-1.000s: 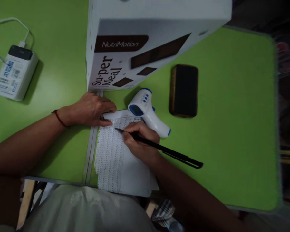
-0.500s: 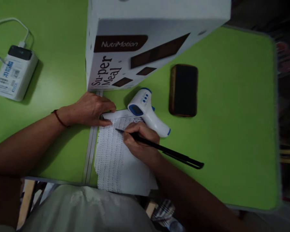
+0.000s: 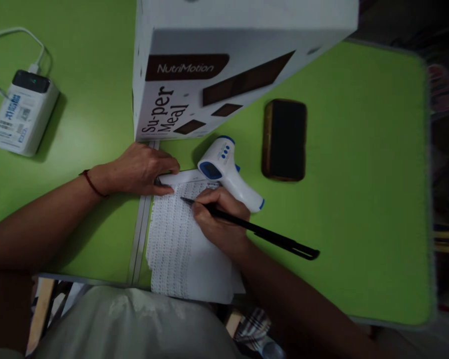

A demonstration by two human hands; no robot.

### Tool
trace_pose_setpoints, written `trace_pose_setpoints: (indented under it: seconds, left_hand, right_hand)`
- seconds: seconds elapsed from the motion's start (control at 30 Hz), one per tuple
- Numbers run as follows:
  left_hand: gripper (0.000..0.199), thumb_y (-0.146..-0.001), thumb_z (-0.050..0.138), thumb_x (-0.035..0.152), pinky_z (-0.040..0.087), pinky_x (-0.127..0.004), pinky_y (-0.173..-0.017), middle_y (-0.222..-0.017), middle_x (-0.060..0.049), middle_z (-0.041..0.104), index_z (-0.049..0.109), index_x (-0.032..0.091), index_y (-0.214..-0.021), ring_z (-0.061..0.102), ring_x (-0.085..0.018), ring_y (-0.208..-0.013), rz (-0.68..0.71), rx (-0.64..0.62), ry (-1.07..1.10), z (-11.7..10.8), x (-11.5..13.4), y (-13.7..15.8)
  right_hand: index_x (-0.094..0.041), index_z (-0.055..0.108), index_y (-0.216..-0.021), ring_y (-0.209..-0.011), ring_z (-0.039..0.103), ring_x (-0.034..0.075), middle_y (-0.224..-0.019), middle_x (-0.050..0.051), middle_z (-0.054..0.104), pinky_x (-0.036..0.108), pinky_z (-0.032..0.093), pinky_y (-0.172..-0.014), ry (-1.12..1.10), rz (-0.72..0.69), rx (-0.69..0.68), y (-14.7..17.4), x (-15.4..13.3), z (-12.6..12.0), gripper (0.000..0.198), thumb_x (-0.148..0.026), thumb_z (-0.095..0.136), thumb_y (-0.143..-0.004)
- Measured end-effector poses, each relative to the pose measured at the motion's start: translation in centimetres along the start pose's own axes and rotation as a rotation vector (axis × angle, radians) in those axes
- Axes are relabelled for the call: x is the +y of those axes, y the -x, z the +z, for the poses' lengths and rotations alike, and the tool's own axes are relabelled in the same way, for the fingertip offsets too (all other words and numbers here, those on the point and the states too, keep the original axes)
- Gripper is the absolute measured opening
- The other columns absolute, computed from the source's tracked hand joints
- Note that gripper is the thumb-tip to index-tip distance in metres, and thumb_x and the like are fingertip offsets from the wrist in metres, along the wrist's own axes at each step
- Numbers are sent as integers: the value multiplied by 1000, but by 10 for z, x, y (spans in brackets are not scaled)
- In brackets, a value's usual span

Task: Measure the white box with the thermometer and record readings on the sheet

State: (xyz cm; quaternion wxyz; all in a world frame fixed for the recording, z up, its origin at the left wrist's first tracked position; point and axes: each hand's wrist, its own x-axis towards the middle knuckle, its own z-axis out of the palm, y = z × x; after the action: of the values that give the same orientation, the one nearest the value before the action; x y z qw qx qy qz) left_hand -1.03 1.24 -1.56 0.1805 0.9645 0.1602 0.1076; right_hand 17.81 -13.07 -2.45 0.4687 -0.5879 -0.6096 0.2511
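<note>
A sheet of paper (image 3: pixel 209 264) covered in rows of small handwriting lies on the green table, other sheets seeming to sit beneath it. My right hand (image 3: pixel 224 212) is closed around a black pen (image 3: pixel 273 236), its tip on or just over the upper part of the writing. At the paper's top left corner, my left hand (image 3: pixel 144 169) grips the edge, thumb on the sheet and curled fingers beside a white folded strip (image 3: pixel 183 176). A white and blue infrared thermometer (image 3: pixel 232 174) rests across the paper's top right, just beyond my right hand.
A large white box (image 3: pixel 194 99) marked NutriMotion stands behind the paper. To its right lies a dark phone (image 3: pixel 284 139) in a brown case. A white power bank (image 3: pixel 24 114) with a cable sits at the left. A metal seam (image 3: pixel 140 239) crosses the green table.
My right hand and the pen have shifted very slightly right and up along the paper. The left hand, paper and thermometer have stayed in place.
</note>
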Motion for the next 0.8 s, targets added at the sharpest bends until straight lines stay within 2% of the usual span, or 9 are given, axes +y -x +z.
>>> trace_pose_setpoints:
  seconds: [0.2,0.3,0.53,0.6,0.67,0.73,0.8]
  left_hand:
    - [35,-89,65,51,35,-29,-59,-89,-4,76,71,18,-101,66,-17,-70,-8,-4,4,0,0,0]
    - [34,-89,66,50,36,-29,-59,-89,-3,76,71,19,-101,66,-17,-70,-8,-9,-1,-1,1,0]
    - [34,-89,65,49,35,-28,-59,-89,-5,77,71,18,-100,65,-16,-69,-1,-4,-11,-1,1,0]
    - [33,-90,64,49,35,-28,-59,-89,-5,76,71,18,-100,64,-16,-69,5,0,-10,0,0,1]
    - [33,-91,62,48,35,-28,-58,-87,-5,76,71,18,-99,64,-16,-67,18,21,-14,1,0,2]
    - [32,-92,59,46,36,-28,-57,-84,-5,76,72,17,-98,63,-16,-65,27,49,-6,1,-1,2]
    - [31,-93,56,43,37,-27,-57,-81,-5,75,72,17,-98,62,-15,-62,24,72,33,0,-1,2]
  right_hand:
    - [-25,51,-66,-47,49,9,-55,-8,55,24,42,-46,33,-5,-13,0,-1,-1,17,-11,59,-73]
    - [-25,50,-65,-49,52,11,-57,-7,56,25,43,-47,24,-1,38,0,1,1,17,-12,57,-72]
    - [-26,56,-75,-50,56,11,-62,-6,62,25,47,-47,35,-111,37,0,3,3,17,-10,59,-79]
    - [-27,61,-83,-55,61,12,-68,-5,66,26,51,-52,73,-199,-4,-1,3,0,18,-9,61,-82]
    - [-27,64,-95,-63,65,14,-75,-3,68,28,54,-57,128,-355,-67,-2,3,-4,22,-8,62,-85]
    - [-27,66,-105,-69,66,16,-81,0,70,30,56,-60,240,-523,-134,-4,5,-9,26,-8,61,-88]
    - [-26,67,-114,-75,66,18,-87,4,72,33,56,-63,402,-627,-193,-6,8,-14,29,-9,57,-93]
